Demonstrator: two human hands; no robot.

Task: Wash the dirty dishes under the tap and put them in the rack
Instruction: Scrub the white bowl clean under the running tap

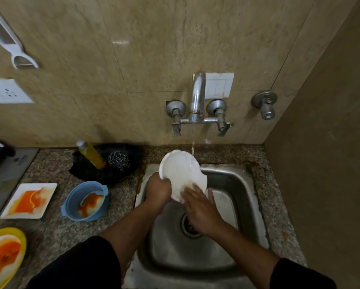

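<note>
Granite tabletop (50, 170) rings the steel sink (238, 184); over the sink the white plate (178, 170) tilts under the tap (198, 94) so water runs off; the left hand (158, 191) grips its rim to steady it; the right hand (198, 208) lies flat-fingered on its face to scrub.

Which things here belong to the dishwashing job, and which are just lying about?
Job: white dish, gripped by left hand, rubbed by right hand; running tap; sink; dirty blue bowl, square plate and yellow plate, all waiting.
Lying about: yellow bottle, steel scrubber, peeler, socket.
</note>
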